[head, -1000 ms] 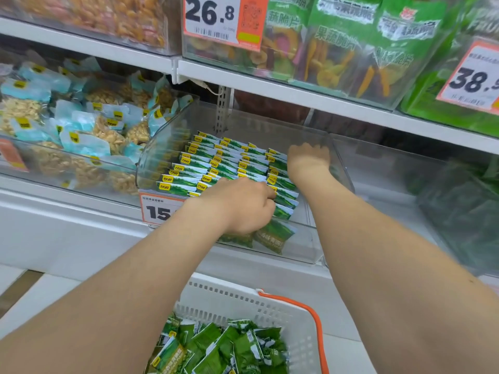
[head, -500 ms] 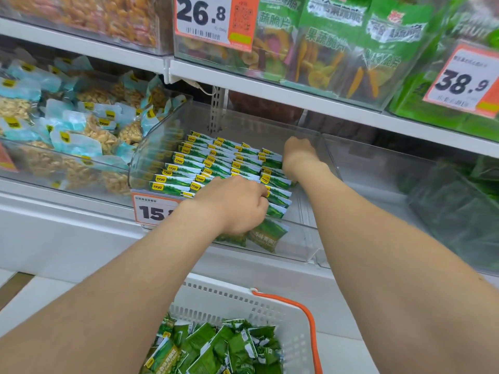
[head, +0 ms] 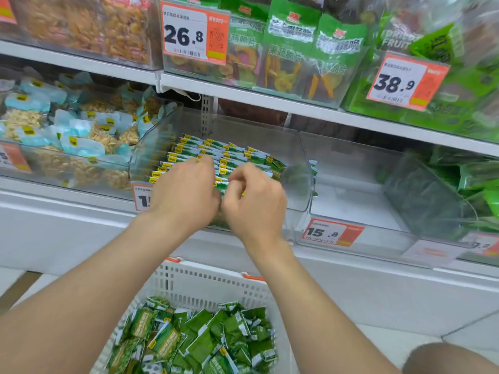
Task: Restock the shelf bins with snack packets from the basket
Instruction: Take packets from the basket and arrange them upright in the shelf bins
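A: The hands?
B: Side by side at the front of the clear bin (head: 299,168). The left hand (head: 186,193) curls over the green packets (head: 216,149), its grip hidden; the right hand (head: 253,201) pinches one.
A: Changed?
B: The right hand was at the bin's back. More lie in the basket (head: 205,282).

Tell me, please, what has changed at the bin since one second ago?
The right hand drew back from the rear corner of the clear bin to the front row of green packets, now beside the left hand, which stayed there. The rows and the basket are unchanged.
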Available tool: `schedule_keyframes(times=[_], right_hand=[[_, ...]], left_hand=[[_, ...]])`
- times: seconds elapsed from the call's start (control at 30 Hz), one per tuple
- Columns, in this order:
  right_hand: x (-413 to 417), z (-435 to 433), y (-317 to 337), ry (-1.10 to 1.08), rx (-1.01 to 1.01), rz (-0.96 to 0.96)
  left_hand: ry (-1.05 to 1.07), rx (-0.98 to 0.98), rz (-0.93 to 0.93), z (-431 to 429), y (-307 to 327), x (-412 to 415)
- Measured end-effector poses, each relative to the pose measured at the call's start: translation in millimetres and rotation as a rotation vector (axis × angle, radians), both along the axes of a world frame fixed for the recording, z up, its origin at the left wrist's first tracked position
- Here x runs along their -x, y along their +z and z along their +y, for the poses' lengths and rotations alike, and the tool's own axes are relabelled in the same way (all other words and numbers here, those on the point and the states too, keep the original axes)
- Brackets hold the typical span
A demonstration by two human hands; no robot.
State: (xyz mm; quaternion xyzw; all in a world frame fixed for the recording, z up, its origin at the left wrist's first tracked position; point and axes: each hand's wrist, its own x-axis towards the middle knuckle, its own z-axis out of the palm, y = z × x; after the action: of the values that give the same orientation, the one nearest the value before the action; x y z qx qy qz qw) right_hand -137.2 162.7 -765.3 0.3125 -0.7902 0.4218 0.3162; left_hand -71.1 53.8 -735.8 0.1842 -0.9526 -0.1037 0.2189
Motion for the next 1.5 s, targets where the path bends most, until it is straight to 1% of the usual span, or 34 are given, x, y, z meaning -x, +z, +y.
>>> schedule_keyframes(times=[0.07,0.17,0.2,0.23,0.33,0.4,0.5,0.6,0.7,0.77,0.87,0.97,1.03,1.13,1.2,1.27,1.37,1.43,1.5], right_hand=[[-16,9,-24,0.019,-0.010,0.048],[-28,26,-65,0.103,-0.154,0.011],[-29,32,-78,0.130,-0.238,-0.043],[-29,40,-90,0.161,-0.344,-0.136],[-19,59,-131,0.245,-0.749,-0.466],[-13,70,-161,0.284,-0.987,-0.572],[-15,86,-203,0.311,-1.235,-0.664],[-17,102,-232,0.303,-1.386,-0.686],[-17,116,-254,0.265,-1.496,-0.662],[-16,123,-264,0.231,-1.522,-0.688],[-16,129,-272,0.212,-1.517,-0.732],[-16,129,-275,0.205,-1.495,-0.704],[-17,128,-276,0.196,-1.468,-0.720],[-16,124,-268,0.216,-1.374,-0.827],[-13,119,-254,0.257,-1.227,-0.913],[-13,110,-232,0.312,-1.032,-1.016],[-23,90,-188,0.393,-0.611,-1.256],[-31,78,-157,0.431,-0.342,-1.348],[-37,69,-129,0.445,-0.128,-1.429]], left_hand=[[0.032,-0.022,-0.007,4,0,-18],[0.012,-0.009,-0.105,17,-8,-36],[-0.011,0.012,-0.179,22,-13,-40],[-0.043,0.045,-0.286,27,-21,-43],[-0.204,0.181,-0.692,41,-49,-55],[-0.317,0.240,-0.901,50,-68,-64],[-0.400,0.221,-1.099,61,-93,-72],[-0.433,0.201,-1.200,68,-106,-73],[-0.466,0.232,-1.204,71,-107,-70],[-0.489,0.219,-1.193,72,-105,-65],[-0.500,0.233,-1.161,75,-100,-58],[-0.507,0.239,-1.131,78,-96,-54],[-0.502,0.234,-1.118,79,-94,-51],[-0.518,0.230,-1.114,77,-90,-50],[-0.507,0.221,-1.112,72,-86,-49],[-0.481,0.207,-1.106,67,-81,-47],[-0.419,0.175,-1.089,59,-67,-42],[-0.397,0.148,-1.056,54,-58,-43],[-0.391,0.091,-0.994,48,-52,-43]])
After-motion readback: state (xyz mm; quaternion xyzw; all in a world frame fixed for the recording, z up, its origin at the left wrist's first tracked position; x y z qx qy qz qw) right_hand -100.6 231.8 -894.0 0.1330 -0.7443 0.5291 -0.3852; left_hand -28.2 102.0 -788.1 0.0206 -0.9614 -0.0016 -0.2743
